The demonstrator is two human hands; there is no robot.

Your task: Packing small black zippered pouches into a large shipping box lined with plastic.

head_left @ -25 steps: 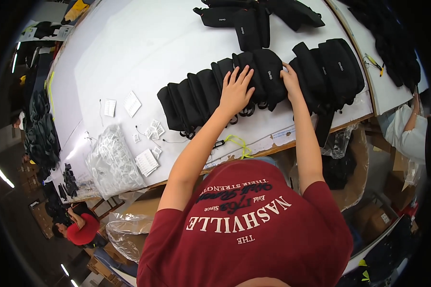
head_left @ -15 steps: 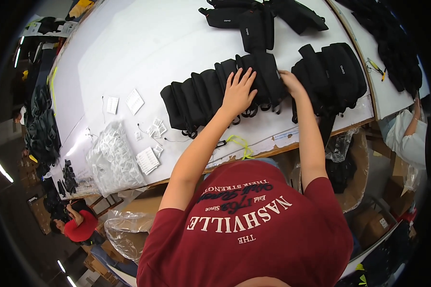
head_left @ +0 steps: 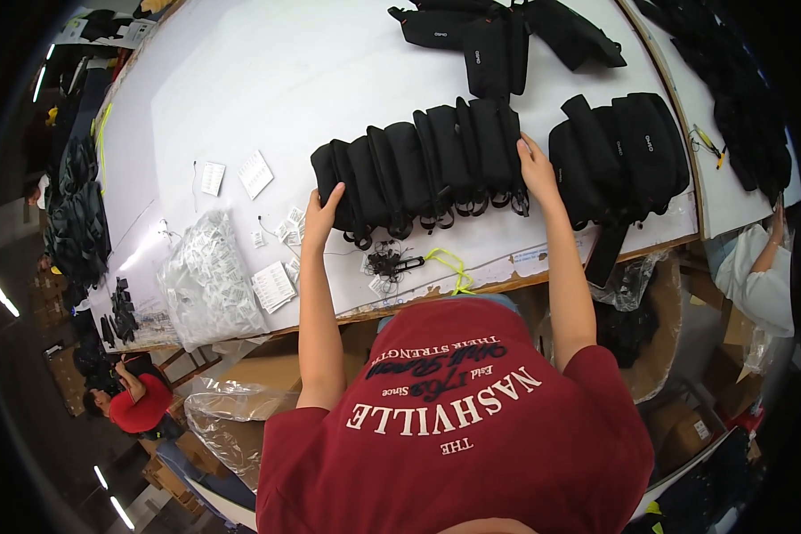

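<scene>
1. Change: a moment ago both hands lay on top of the row of black pouches point(head_left: 423, 165), left hand near its middle. Now they bracket the row at its two ends
2. Meaning: judged from this spread, the work has passed from pressing on the row to squaring or gathering it from both ends
3. Left hand point(head_left: 321, 212): placed against the left end pouch, fingers spread and slightly curled over its edge, thumb apart. It touches the pouch but is not closed on it
4. Right hand point(head_left: 538, 169): placed against the right end of the row, fingers extended and close together, pressing flat. No clamping grip is visible
5. Location of the row: on the white tabletop point(head_left: 240, 89), near its front edge, pouches overlapping and leaning side by side, loops hanging toward the person
6. Adjacent items: a second pouch group point(head_left: 627, 156) just to the right, apart from the row; a bag of small packets point(head_left: 206, 280) and paper tags point(head_left: 256, 173) to the left; a yellow-handled tool point(head_left: 449, 267) near the front edge
</scene>
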